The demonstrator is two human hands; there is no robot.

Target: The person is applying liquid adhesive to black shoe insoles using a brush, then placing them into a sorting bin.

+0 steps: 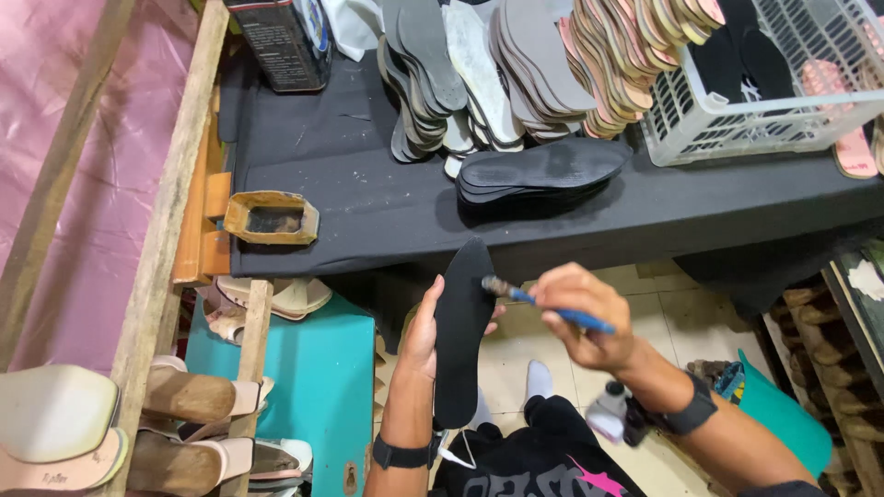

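Below the black surface point(368, 198), the left hand point(422, 333) grips a black insole point(460, 331) upright. The right hand point(580, 308) pinches a blue-handled brush point(543, 305) touching it; a dark labelled tin point(281, 41) stands behind

Dark rectangular can point(281, 41), printed label, blue-white corner, top left on black table point(368, 198); possibly metal.

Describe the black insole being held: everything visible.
The black insole is a flat, matte, foot-shaped piece, looking like foam or fabric. It stands nearly upright, rounded toe end up, below the black table's edge. The left hand grips its left edge; the right hand holds a blue-handled brush with its tip at the upper right edge.
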